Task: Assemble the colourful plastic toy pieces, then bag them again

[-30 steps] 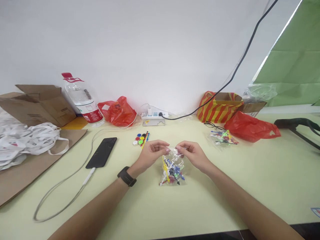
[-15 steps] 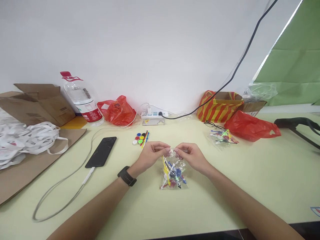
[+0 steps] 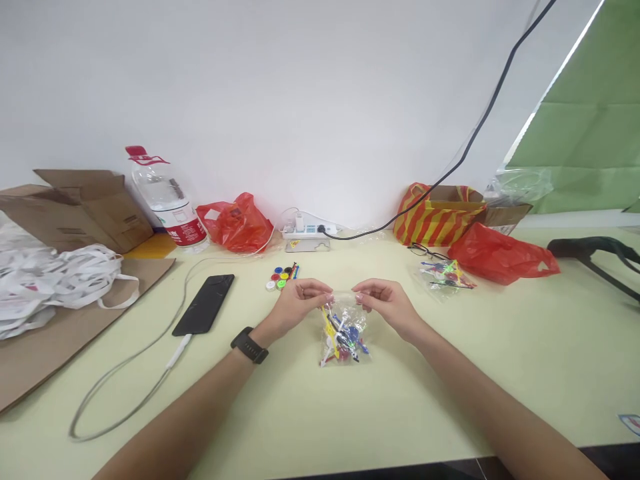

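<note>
A small clear plastic bag hangs between my hands, filled with coloured plastic arrows and round pieces in yellow, white, blue, black and red. My left hand pinches its top left corner between thumb and fingers. At the top right corner, my right hand has the same kind of pinch. Just beyond my left hand lie several coloured discs and a few thin plastic arrows, partly hidden by that hand. Another clear bag of similar pieces rests on the table to the right.
A phone on a charging cable lies left, beside white straps on cardboard. Along the wall stand a water bottle, a red bag, a power strip and a striped bag. Eyeglasses lie at the right.
My hands have moved slightly apart, spreading the bag's top edge flatter and wider between them. The bag has risen a little in view.
</note>
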A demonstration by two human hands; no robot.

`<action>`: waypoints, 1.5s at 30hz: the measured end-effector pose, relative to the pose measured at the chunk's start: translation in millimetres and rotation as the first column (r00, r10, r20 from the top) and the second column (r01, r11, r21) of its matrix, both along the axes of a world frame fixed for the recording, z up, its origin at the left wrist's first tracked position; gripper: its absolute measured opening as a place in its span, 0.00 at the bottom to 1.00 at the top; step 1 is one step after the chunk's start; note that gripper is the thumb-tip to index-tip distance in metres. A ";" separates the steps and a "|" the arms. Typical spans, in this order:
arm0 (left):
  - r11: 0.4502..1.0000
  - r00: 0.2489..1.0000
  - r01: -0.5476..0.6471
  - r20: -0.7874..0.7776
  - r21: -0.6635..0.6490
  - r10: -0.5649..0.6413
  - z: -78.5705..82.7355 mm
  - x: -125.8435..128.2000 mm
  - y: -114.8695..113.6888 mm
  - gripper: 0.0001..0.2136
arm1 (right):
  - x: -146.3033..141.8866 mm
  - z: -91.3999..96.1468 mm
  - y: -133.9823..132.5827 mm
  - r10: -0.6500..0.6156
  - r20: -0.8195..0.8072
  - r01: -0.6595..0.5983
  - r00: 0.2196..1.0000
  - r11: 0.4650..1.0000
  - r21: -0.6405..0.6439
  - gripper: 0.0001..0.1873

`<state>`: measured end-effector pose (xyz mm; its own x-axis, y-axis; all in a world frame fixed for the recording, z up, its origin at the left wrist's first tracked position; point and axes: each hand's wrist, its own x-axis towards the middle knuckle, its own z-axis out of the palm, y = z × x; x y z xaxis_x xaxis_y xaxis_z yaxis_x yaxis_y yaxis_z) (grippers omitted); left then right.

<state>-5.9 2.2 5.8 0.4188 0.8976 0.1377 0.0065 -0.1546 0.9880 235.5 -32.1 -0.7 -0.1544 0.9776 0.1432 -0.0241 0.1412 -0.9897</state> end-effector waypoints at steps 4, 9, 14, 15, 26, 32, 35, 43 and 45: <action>0.999 0.998 -0.012 0.060 -0.039 0.015 -1.0 -2.1 1.3 0.12 | 1.3 -2.5 2.2 -0.033 -0.079 0.029 0.996 0.998 -0.055 0.17; 0.995 0.990 -0.016 0.139 -0.094 0.029 -6.1 -3.9 2.8 0.09 | 0.9 -6.1 4.0 -0.035 -0.160 0.023 0.986 0.997 -0.078 0.14; 0.997 0.994 -0.005 0.111 -0.071 0.013 -6.0 -2.1 1.6 0.10 | 1.1 -8.7 3.6 -0.048 -0.119 0.049 0.992 0.999 0.010 0.09; 0.998 0.996 -0.010 0.091 -0.056 0.015 -5.2 -1.5 0.8 0.11 | 1.6 -8.6 3.2 -0.047 -0.102 0.051 0.994 0.998 0.036 0.08; 1.000 1.000 -0.002 0.005 0.010 0.002 2.2 8.9 -13.1 0.15 | -6.9 -1.3 -5.2 0.056 0.120 -0.063 0.991 0.997 0.054 0.16; 1.000 1.000 0.009 0.000 0.016 -0.009 3.1 7.9 -12.7 0.12 | -7.6 -2.9 -4.2 0.035 0.136 -0.046 0.990 0.996 0.073 0.17; 0.998 0.999 0.054 -0.008 0.014 -0.054 2.8 8.3 -12.3 0.13 | -8.8 -3.1 -4.6 0.044 0.118 -0.053 0.992 0.996 0.068 0.16; 0.998 0.997 0.062 -0.040 0.021 -0.062 2.4 9.7 -13.2 0.12 | -13.2 1.4 -7.2 0.062 0.141 -0.076 0.988 0.993 0.094 0.17; 0.998 0.997 0.060 -0.041 0.012 -0.059 1.9 7.6 -10.3 0.12 | -10.8 1.5 -5.6 0.051 0.131 -0.061 0.990 0.996 0.072 0.18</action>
